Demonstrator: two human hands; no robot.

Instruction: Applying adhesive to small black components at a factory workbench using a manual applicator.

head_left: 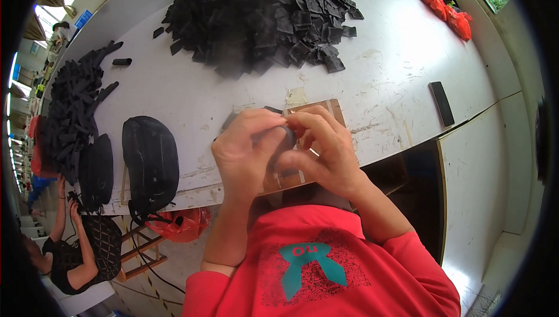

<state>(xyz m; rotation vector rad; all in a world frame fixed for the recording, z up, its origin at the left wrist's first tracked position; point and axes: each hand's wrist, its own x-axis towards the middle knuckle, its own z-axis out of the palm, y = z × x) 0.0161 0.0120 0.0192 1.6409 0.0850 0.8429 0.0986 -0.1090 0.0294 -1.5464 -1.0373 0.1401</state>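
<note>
My left hand and my right hand are pressed together over a brown board at the near edge of the white table. Both hold a small black piece between the fingertips; most of it is hidden by the fingers. Beyond them lies a big heap of black cut pieces. My red sleeves come up from the lower edge.
Two black mesh bag shapes lie at the table's left edge beside a pile of black strips. A dark phone lies at the right. Red bags sit at the far corner. Another person works at lower left.
</note>
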